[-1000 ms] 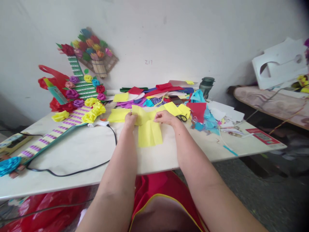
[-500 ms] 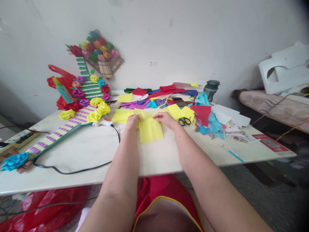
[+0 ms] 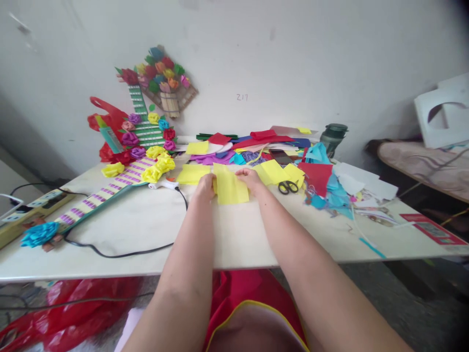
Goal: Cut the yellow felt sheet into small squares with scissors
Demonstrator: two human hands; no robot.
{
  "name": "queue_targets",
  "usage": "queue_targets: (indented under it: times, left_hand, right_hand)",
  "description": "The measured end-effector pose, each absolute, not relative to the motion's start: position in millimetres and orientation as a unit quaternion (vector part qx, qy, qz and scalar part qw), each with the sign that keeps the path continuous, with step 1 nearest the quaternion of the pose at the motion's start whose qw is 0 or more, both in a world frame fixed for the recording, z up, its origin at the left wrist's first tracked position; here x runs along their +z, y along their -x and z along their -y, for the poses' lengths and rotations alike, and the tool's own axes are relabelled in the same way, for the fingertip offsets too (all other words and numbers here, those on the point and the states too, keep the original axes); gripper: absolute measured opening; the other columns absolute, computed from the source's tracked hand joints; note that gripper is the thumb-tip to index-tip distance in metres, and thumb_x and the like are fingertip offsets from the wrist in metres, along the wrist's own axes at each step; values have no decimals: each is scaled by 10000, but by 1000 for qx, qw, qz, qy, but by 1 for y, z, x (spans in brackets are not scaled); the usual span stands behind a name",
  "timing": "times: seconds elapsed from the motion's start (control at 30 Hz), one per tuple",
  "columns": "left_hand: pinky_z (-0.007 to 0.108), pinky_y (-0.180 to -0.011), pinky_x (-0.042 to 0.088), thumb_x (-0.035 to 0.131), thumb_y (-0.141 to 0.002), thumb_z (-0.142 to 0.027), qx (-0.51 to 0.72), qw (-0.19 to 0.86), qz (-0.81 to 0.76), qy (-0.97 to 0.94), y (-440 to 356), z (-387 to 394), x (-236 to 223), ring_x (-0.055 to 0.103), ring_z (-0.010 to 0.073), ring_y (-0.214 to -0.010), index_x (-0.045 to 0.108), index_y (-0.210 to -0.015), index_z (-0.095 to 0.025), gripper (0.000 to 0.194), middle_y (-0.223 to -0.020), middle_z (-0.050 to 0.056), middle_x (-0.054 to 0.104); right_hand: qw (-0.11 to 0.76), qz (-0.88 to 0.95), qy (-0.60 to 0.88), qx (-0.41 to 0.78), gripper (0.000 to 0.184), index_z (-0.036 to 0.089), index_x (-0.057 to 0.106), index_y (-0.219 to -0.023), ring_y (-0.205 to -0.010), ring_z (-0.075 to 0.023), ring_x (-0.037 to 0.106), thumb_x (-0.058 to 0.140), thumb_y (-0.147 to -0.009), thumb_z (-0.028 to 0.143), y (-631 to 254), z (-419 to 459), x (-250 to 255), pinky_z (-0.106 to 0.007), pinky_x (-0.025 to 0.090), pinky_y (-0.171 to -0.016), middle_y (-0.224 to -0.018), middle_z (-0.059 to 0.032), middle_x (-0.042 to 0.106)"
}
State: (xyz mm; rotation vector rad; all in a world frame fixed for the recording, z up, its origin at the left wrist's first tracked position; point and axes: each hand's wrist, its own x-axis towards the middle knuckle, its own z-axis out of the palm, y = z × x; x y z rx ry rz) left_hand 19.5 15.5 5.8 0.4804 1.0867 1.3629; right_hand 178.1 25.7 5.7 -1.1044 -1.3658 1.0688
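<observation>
A rectangular yellow sheet (image 3: pixel 231 186), which looks like crepe paper, is held upright above the table between my two hands. My left hand (image 3: pixel 207 187) grips its left edge, with the fingers partly hidden behind the paper. At the upper right edge my right hand (image 3: pixel 250 180) pinches it between thumb and fingers. Just left of my left hand lies another yellow sheet (image 3: pixel 192 174), flat on the table. More yellow paper (image 3: pixel 272 172) lies right of my right hand, with black-handled scissors (image 3: pixel 287 187) beside it.
A white glue gun (image 3: pixel 163 184) with a black cord lies left, near a guitar-shaped piece (image 3: pixel 110 192) with paper flowers. Stacked coloured sheets (image 3: pixel 264 140) line the wall. A dark green bottle (image 3: pixel 334 136), a red sheet (image 3: pixel 315 179) and blue scraps (image 3: pixel 337 191) are right.
The yellow sheet, which hung lower and overlapped more paper behind, now stands higher and narrower between my hands. The camera view has turned slightly left.
</observation>
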Motion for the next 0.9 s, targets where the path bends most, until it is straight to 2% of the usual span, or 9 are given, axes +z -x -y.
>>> queue_targets:
  times: [0.2,0.5,0.7,0.9]
  left_hand:
    - [257,-549,483,438,-681,-66,576,641,-468,-198,-24,0,21,593,174,-544,535,-748,-148,144,-520,27,540]
    - [261,-581,481,426,-622,-33,570,659,-451,-195,-23,-1,19,604,172,-585,519,-779,-148,216,-529,6,537]
    - [253,-585,477,408,-614,15,570,640,-473,-206,-22,-4,16,587,152,-535,464,-691,-158,197,-513,1,513]
    - [243,-600,474,472,-703,-56,564,645,-462,-229,-23,-8,12,593,146,-555,493,-687,-159,107,-544,13,544]
  right_hand:
    - [515,556,477,446,181,176,620,-718,-590,-108,529,561,-552,133,-189,-31,-8,-268,442,-644,-645,33,606]
    - [536,537,473,449,177,172,629,-714,-567,-105,548,584,-546,146,-189,-21,0,-275,468,-650,-621,38,614]
    - [565,490,374,549,222,174,613,-741,-616,-118,568,612,-519,164,-185,-21,3,-285,457,-679,-671,31,634]
    - [534,501,382,563,224,187,572,-708,-595,-114,555,630,-497,144,-178,-28,-8,-271,448,-625,-663,47,617]
